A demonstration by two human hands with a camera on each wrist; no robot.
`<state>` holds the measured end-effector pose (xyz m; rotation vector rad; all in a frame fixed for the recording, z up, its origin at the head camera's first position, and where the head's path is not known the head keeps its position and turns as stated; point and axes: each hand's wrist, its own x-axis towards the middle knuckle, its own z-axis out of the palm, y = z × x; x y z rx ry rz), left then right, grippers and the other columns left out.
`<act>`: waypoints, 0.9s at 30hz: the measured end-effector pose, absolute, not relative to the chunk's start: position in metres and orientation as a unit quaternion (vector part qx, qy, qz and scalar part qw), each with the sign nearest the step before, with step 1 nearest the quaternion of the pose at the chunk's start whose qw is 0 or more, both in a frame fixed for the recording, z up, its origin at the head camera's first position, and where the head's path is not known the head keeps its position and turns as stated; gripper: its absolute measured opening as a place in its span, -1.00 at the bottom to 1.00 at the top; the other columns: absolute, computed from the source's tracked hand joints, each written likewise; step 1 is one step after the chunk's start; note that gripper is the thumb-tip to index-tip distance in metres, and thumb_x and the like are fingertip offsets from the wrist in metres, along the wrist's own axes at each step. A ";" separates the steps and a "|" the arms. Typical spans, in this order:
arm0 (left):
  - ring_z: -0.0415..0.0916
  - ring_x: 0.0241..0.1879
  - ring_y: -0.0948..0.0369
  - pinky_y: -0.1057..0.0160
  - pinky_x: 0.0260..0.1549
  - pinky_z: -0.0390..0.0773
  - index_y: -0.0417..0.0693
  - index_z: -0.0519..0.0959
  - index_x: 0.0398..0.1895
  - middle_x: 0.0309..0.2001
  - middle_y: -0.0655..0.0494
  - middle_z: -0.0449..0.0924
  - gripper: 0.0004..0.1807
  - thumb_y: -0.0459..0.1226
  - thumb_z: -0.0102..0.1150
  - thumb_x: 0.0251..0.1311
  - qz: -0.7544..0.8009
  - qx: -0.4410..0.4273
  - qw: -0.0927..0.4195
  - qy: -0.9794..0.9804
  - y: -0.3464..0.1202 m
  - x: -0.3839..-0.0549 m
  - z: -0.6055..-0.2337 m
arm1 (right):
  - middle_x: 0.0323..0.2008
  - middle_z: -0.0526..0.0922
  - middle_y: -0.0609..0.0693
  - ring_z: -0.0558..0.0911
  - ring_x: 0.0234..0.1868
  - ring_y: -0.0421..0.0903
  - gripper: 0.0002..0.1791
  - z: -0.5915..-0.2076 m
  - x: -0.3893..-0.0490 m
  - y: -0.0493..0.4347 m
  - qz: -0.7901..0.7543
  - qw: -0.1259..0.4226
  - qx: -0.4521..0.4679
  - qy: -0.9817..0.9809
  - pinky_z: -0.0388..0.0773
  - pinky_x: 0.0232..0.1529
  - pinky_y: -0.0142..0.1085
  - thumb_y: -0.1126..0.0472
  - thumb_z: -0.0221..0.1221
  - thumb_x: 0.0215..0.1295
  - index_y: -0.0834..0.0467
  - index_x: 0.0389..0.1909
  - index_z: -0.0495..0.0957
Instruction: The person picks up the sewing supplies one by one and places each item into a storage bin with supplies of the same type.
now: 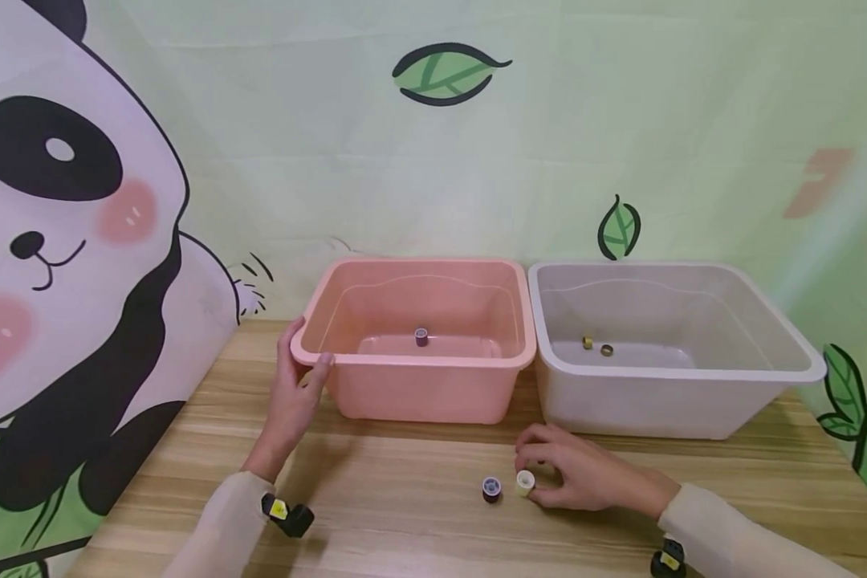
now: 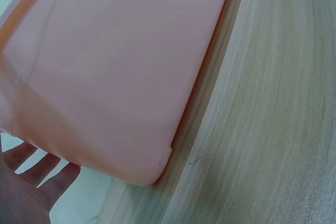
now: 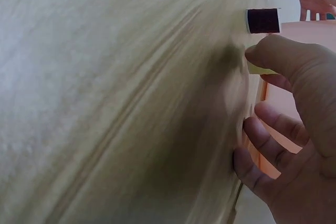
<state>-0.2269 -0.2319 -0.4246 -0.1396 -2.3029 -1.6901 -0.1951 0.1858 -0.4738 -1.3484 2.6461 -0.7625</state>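
Observation:
My left hand holds the near left corner of a pink plastic bin, thumb over the rim. In the left wrist view, the fingers touch the bin's outer side. My right hand pinches a pale yellow thread spool between thumb and index finger on the table; the other fingers are spread. The right wrist view shows the thumb covering much of this spool. Just left of it stands a dark maroon thread spool with white ends. Another dark spool stands inside the pink bin.
A light grey bin stands right beside the pink one, with two small gold-coloured ring-like pieces on its floor. Both bins are on a wood-grain table, against a printed cloth backdrop with a panda and leaves.

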 end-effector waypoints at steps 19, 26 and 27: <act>0.32 0.39 -0.02 0.00 0.27 0.47 0.42 -0.14 0.64 0.58 0.12 0.09 -0.17 0.02 0.10 0.50 -0.571 -0.049 0.149 -0.806 -0.239 -0.239 -0.441 | 0.14 0.57 -0.03 0.57 0.15 -0.09 -0.70 -0.442 -0.197 0.183 -0.279 0.046 -0.443 0.851 0.56 0.23 -0.07 0.25 0.42 0.17 -0.13 -0.14 0.62; 0.32 0.39 -0.01 -0.02 0.27 0.48 0.44 -0.11 0.63 0.57 0.14 0.12 -0.18 0.04 0.12 0.48 -0.575 -0.052 0.153 -0.802 -0.238 -0.237 -0.440 | 0.18 0.56 -0.05 0.57 0.16 -0.09 -0.68 -0.434 -0.194 0.182 -0.292 0.060 -0.445 0.845 0.58 0.22 -0.07 0.25 0.43 0.18 -0.15 -0.11 0.62; 0.32 0.39 -0.01 -0.03 0.27 0.48 0.45 -0.11 0.63 0.57 0.14 0.11 -0.18 0.04 0.12 0.48 -0.576 -0.052 0.152 -0.801 -0.238 -0.237 -0.439 | 0.18 0.55 -0.06 0.57 0.16 -0.09 -0.67 -0.433 -0.194 0.182 -0.292 0.057 -0.448 0.843 0.58 0.21 -0.07 0.25 0.43 0.18 -0.15 -0.11 0.62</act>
